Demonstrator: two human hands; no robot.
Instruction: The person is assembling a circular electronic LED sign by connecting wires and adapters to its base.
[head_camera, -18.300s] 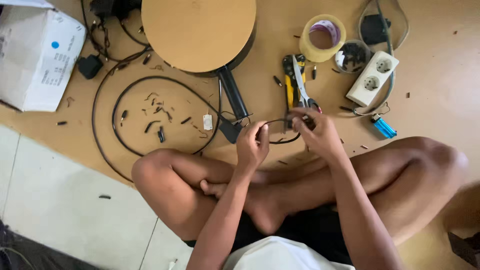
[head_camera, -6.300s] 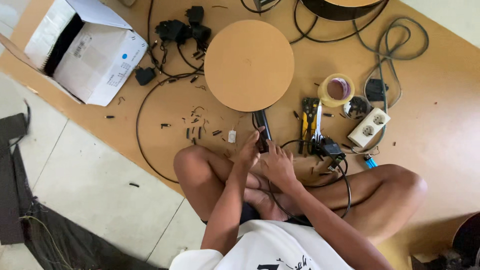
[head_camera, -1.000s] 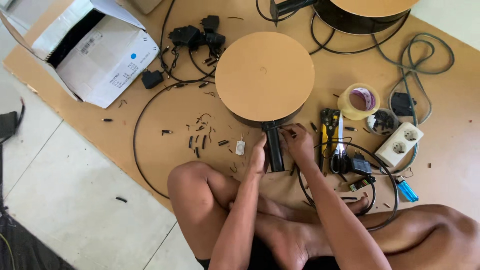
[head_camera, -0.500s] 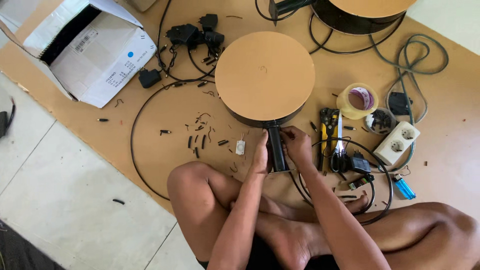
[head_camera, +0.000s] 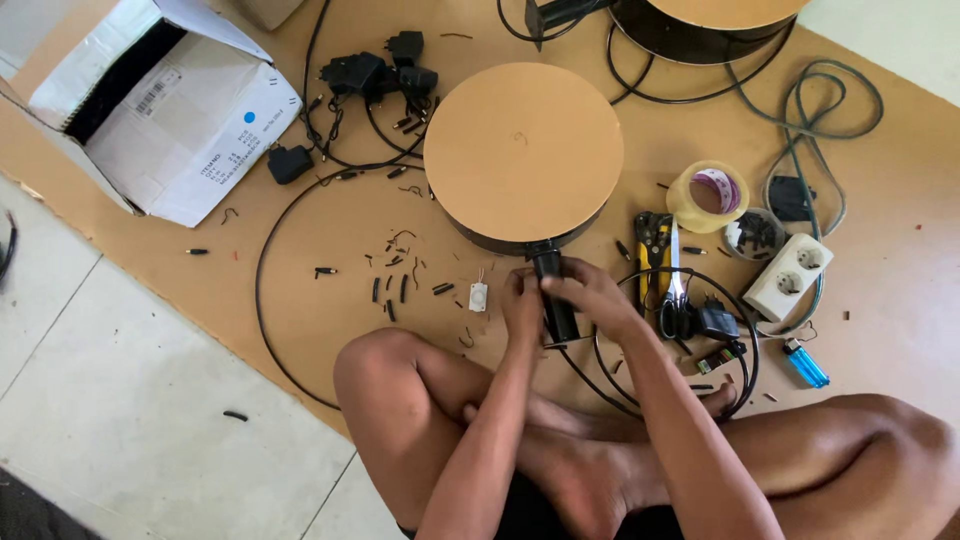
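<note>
I sit cross-legged on a brown board floor. A round tan-topped disc with a black rim (head_camera: 523, 150) lies in front of me, and a black tube (head_camera: 556, 300) sticks out from under its near edge. My left hand (head_camera: 522, 305) grips the tube's left side. My right hand (head_camera: 590, 295) closes over the tube from the right, fingers at its upper end. A black cable (head_camera: 640, 400) loops from the tube's lower end round my right hand. A small white switch (head_camera: 478, 296) lies just left of my left hand.
Wire strippers and scissors (head_camera: 665, 265), a tape roll (head_camera: 707, 195), a white double socket (head_camera: 787, 277) and a blue lighter (head_camera: 806, 364) lie at right. Cut cable bits (head_camera: 400, 280) are scattered left. An open white box (head_camera: 150, 110) and black adapters (head_camera: 380, 75) sit at the back left.
Both hands stay on the black tube at the disc's edge. My left hand has slid slightly down its side; the view has barely shifted.
</note>
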